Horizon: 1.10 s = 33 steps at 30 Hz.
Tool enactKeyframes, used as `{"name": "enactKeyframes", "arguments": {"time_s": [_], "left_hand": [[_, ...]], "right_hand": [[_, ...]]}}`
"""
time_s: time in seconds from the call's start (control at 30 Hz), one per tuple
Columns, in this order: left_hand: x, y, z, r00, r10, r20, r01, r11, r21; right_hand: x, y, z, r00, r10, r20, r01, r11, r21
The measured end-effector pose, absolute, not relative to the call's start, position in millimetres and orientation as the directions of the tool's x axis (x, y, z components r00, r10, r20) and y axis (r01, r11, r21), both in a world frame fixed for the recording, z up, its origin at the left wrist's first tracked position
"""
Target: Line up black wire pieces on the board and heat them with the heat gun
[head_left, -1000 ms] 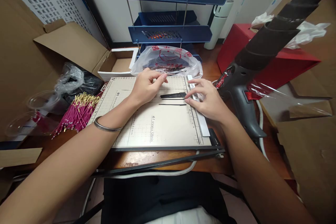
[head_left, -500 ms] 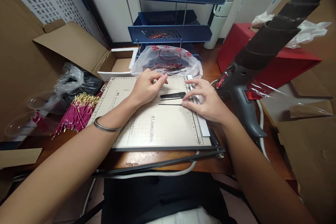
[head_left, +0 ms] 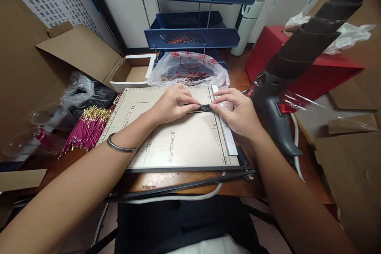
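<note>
Several thin black strips lie side by side as a bundle on the cream board of a paper cutter. My left hand closes its thumb and fingers on the bundle's left part. At the other end, the thumb and forefinger of my right hand pinch the strips near the cutter's white edge strip; its other fingers are loosely spread. Much of the bundle's left part is hidden by my left hand. Along the near side of the board runs the cutter's dark blade arm.
A clear plastic bag holding dark strips stands behind the cutter. Magenta sticks with gold tips are piled at left, near an open cardboard box. A grey heat gun stands close at right, before a red box.
My left hand has moved right and down onto the bundle. The separate strip below has joined the others, and my right fingers have shifted up to pinch their right end.
</note>
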State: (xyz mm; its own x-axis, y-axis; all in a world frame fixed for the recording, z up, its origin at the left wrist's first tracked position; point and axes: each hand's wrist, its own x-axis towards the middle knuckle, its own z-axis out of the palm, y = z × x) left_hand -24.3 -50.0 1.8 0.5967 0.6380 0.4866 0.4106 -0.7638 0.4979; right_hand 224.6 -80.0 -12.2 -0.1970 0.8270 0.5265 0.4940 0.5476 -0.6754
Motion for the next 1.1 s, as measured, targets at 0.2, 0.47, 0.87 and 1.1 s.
{"name": "enactKeyframes", "arguments": {"time_s": [0.2, 0.47, 0.87, 1.1], "left_hand": [[-23.3, -51.8, 4.8, 0.575, 0.643, 0.507, 0.425, -0.764, 0.486], [-22.6, -52.2, 5.6, 0.581, 0.604, 0.546, 0.394, -0.795, 0.461], [-19.9, -52.6, 2.3, 0.613, 0.598, 0.515, 0.355, -0.792, 0.497], [-15.6, -55.9, 2.7, 0.633, 0.580, 0.512, 0.340, -0.803, 0.490]], "right_hand": [[221.4, -85.1, -9.9, -0.232, 0.847, 0.478, 0.520, 0.523, -0.675], [221.0, -83.2, -11.8, -0.216, 0.833, 0.510, 0.536, 0.537, -0.651], [219.8, -83.7, -11.0, -0.274, 0.812, 0.514, 0.539, 0.573, -0.617], [217.9, -85.7, -9.6, -0.279, 0.826, 0.491, 0.540, 0.557, -0.631]]}}
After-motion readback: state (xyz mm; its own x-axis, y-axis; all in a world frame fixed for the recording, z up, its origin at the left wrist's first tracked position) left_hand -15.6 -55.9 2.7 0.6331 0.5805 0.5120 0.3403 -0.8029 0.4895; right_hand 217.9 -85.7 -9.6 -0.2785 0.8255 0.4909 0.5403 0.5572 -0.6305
